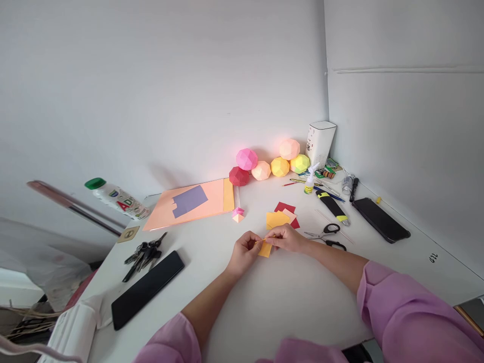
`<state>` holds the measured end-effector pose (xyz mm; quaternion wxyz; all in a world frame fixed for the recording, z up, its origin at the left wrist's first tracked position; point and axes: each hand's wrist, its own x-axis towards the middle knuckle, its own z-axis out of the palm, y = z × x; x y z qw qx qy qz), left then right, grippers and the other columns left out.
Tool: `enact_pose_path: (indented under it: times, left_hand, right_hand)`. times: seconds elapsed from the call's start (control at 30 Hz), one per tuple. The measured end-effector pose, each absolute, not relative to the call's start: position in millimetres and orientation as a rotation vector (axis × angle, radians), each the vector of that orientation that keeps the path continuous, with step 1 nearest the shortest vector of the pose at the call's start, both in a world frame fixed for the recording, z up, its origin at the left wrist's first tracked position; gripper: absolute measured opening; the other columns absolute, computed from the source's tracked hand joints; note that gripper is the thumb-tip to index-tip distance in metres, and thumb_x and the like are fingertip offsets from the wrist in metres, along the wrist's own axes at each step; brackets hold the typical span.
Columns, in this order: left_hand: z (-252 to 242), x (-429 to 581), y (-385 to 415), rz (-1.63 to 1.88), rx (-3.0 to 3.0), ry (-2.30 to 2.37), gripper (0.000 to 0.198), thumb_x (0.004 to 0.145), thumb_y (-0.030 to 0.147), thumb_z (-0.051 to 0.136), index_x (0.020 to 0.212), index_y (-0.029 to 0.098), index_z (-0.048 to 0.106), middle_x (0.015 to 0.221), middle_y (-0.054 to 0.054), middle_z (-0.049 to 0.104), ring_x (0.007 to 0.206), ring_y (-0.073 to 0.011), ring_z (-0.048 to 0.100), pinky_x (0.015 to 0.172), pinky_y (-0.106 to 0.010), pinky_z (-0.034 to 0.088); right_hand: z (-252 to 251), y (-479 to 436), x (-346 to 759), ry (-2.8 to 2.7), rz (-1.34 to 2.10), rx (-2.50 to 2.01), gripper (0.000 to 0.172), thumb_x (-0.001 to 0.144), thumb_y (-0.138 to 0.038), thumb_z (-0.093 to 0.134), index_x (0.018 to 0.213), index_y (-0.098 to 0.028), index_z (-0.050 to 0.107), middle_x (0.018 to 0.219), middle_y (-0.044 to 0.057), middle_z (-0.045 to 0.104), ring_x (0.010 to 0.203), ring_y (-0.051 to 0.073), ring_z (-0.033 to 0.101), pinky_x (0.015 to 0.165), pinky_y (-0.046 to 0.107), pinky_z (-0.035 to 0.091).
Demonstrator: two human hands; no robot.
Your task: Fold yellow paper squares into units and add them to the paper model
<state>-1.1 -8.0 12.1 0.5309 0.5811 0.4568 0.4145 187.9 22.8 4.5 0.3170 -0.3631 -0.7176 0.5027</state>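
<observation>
Left grip [245, 250] and right grip [286, 238] both pinched one yellow-orange paper piece [265, 251] between fingertips, over the white table [298, 302], on the near side of overlapping yellow, peach and red papers [277, 219].

White table [302, 292] against pale walls [189, 75].

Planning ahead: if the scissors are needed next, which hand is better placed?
Likely the right hand: it's nearer the scissors than the left hand, though both are pinching the yellow paper.
</observation>
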Motion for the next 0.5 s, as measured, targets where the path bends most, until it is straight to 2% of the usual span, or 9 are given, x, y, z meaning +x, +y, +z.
enact_pose_path:
  times: [0.3, 0.5]
  left_hand:
    - [14.3, -1.7, -8.9, 1.045, 1.244, 1.160, 0.016, 0.073, 0.029, 0.057, 0.067, 0.018, 0.048, 0.059, 0.005, 0.043, 0.048, -0.0065, 0.038, 0.045, -0.018, 0.032]
    - [13.0, -3.9, -7.9, 1.103, 1.171, 1.104, 0.018, 0.074, 0.036, 0.056, 0.074, 0.019, 0.050, 0.069, 0.002, 0.050, 0.056, -0.0094, 0.048, 0.048, -0.020, 0.039]
  right_hand:
    - [5.8, 24.2, 186.4, -1.736, 1.441, -0.966, 0.033, 0.076, -0.045, 0.062, 0.082, -0.012, 0.068, 0.058, 0.000, 0.059, 0.049, 0.010, 0.057, 0.049, 0.021, 0.047]
    - [7.2, 24.9, 187.4, -1.712, 1.457, -0.958, 0.033, 0.076, -0.044, 0.062, 0.081, -0.012, 0.067, 0.059, 0.000, 0.058, 0.050, 0.010, 0.056, 0.050, 0.022, 0.047]
